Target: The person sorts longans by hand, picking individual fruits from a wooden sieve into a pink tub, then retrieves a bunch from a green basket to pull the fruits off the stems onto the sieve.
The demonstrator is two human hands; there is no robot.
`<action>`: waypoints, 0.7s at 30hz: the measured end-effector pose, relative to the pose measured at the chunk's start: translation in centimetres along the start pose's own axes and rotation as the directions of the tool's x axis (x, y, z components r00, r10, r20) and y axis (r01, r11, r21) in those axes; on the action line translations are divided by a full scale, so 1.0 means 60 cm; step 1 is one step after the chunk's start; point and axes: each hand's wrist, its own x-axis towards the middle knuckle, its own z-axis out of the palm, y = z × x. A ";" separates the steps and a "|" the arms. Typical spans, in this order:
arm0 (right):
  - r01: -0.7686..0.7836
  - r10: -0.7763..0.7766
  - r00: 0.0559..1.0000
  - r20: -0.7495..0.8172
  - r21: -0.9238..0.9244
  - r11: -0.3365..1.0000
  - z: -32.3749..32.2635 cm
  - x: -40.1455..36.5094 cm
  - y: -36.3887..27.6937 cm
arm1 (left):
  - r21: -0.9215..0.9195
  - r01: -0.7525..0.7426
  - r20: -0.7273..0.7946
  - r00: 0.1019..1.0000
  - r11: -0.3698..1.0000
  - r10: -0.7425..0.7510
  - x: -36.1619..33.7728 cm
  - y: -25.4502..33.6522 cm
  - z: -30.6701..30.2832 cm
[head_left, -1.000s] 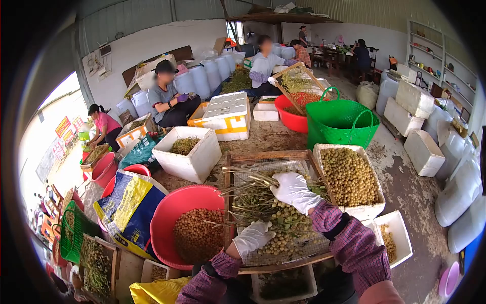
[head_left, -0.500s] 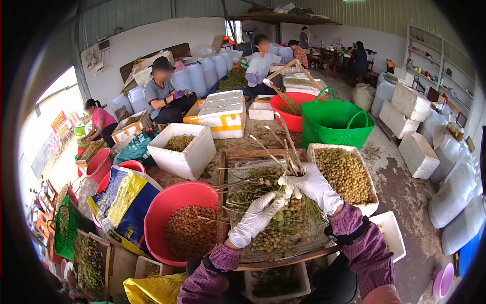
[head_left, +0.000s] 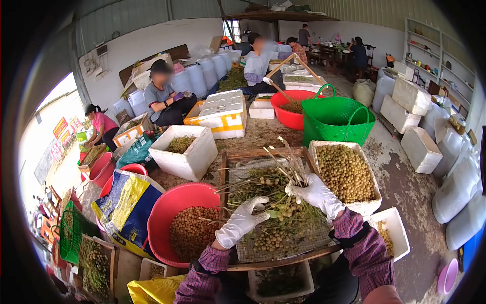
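A mesh-bottomed wooden frame [head_left: 324, 238] lies in front of me, with leafy stems and small round yellow-brown fruits on its wire mesh. My right hand [head_left: 318, 196], in a white glove, grips the bunch of stems [head_left: 289, 169] near its right side; the fingertips are partly hidden. Its woody ends point away from me. At the left of the bunch is my gloved left hand [head_left: 242, 222], fingers apart and holding nothing. Loose fruits [head_left: 273, 238] rest on the mesh below the stems.
Left of the frame stands a red basin [head_left: 164, 213] of brownish fruits. On the right are a foam box [head_left: 372, 205] of fruits and a green basket [head_left: 329, 124]. Another foam box [head_left: 400, 230] sits lower right. Several people work further back.
My left hand has drawn back left from the bunch, and its fingers have spread. The right hand stays at the stems, which now lean lower. The view has shifted slightly.
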 end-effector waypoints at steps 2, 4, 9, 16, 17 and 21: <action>-0.002 0.001 0.999 0.033 0.029 1.000 -0.004 -0.001 0.005 | 0.095 0.044 -0.034 0.999 0.995 -0.041 -0.003 0.011 -0.019; 0.004 -0.004 0.997 0.077 0.004 1.000 -0.008 0.000 0.016 | 0.026 0.144 0.060 0.988 0.989 -0.145 -0.005 0.028 -0.043; -0.042 0.023 0.958 0.286 0.059 0.997 0.019 -0.010 0.019 | -0.236 0.277 0.043 0.961 0.931 -0.275 -0.004 0.098 -0.048; -0.147 0.131 0.942 0.309 0.029 0.989 0.033 -0.015 0.013 | -0.478 0.138 -0.002 0.987 0.868 -0.158 0.022 0.075 -0.022; -0.149 0.091 0.954 0.286 0.185 0.971 0.028 -0.015 0.015 | -0.548 0.146 0.023 0.987 0.823 -0.159 0.021 0.078 -0.023; 0.008 -0.077 0.974 0.212 0.311 0.950 0.013 -0.014 0.023 | -0.769 0.217 0.119 0.973 0.601 -0.199 0.017 0.028 -0.027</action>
